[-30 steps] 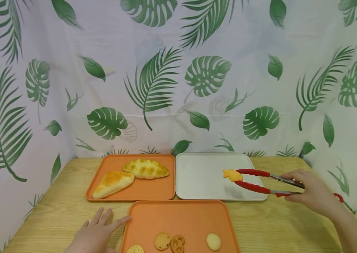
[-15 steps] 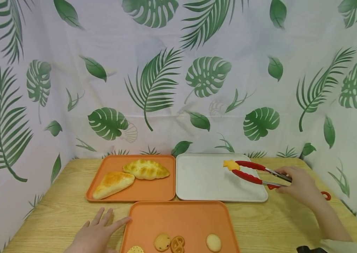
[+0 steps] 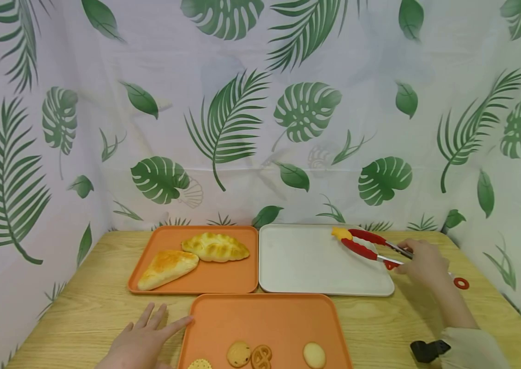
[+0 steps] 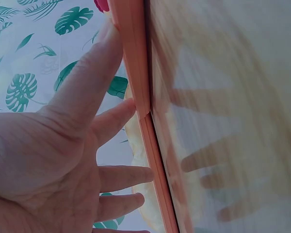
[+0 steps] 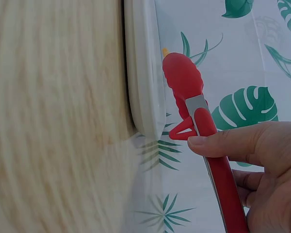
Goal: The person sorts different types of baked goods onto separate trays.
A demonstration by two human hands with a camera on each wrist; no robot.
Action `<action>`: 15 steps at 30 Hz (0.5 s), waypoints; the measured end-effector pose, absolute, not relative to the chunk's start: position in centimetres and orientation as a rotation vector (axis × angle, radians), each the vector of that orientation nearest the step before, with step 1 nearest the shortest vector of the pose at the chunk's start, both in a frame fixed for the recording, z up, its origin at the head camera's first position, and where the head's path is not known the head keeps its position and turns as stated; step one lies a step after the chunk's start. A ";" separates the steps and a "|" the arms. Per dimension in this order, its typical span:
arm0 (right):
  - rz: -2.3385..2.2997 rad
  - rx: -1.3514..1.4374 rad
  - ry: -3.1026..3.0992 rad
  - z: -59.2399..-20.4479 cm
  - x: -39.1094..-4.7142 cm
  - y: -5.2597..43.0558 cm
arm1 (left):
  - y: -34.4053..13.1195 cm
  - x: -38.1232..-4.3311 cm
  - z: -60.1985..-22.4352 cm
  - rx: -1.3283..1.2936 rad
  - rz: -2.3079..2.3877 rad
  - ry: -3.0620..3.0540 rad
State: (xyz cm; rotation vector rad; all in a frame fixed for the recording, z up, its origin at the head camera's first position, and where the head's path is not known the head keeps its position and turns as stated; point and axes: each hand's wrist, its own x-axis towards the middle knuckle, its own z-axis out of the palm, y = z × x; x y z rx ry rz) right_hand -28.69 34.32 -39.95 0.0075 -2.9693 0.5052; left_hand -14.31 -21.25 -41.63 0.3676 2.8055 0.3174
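My right hand (image 3: 426,262) grips red-tipped metal tongs (image 3: 365,249), also seen in the right wrist view with the thumb on the red handle (image 5: 209,127). Between the tong tips is a small yellow fish-shaped cracker (image 3: 341,233), over the back right part of the white tray (image 3: 306,271). My left hand (image 3: 142,338) has its fingers spread, the thumb touching the left edge of the near orange tray (image 3: 265,312). On that tray lie a round cookie (image 3: 239,353), a pretzel-shaped cookie (image 3: 261,355), a smooth oval cookie (image 3: 314,355) and a dotted round cracker (image 3: 200,364).
A second orange tray (image 3: 223,282) stands at the back left, its side against the white tray. It bears a triangular pastry (image 3: 168,269) and a braided bread (image 3: 215,247). Leaf-printed cloth (image 3: 246,205) encloses the wooden table (image 3: 80,302) at the back and sides.
My right hand has carried the tongs and the fish-shaped cracker farther back over the white tray, the hand also shifting left. The left hand stays at the near tray's edge.
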 end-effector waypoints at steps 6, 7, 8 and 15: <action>0.484 -0.050 -2.992 -40.4 -29.0 34.4 | -21.2 -14.2 -41.6 0.372 0.315 2.812; 0.479 -0.057 -2.993 -40.4 -29.0 34.4 | -21.2 -14.2 -41.6 0.371 0.315 2.812; 0.469 -0.066 -2.995 -40.4 -29.0 34.4 | -21.2 -14.2 -41.6 0.368 0.314 2.812; 0.442 -0.129 -2.982 -40.7 -28.9 34.5 | -21.1 -14.3 -41.6 0.338 0.300 2.804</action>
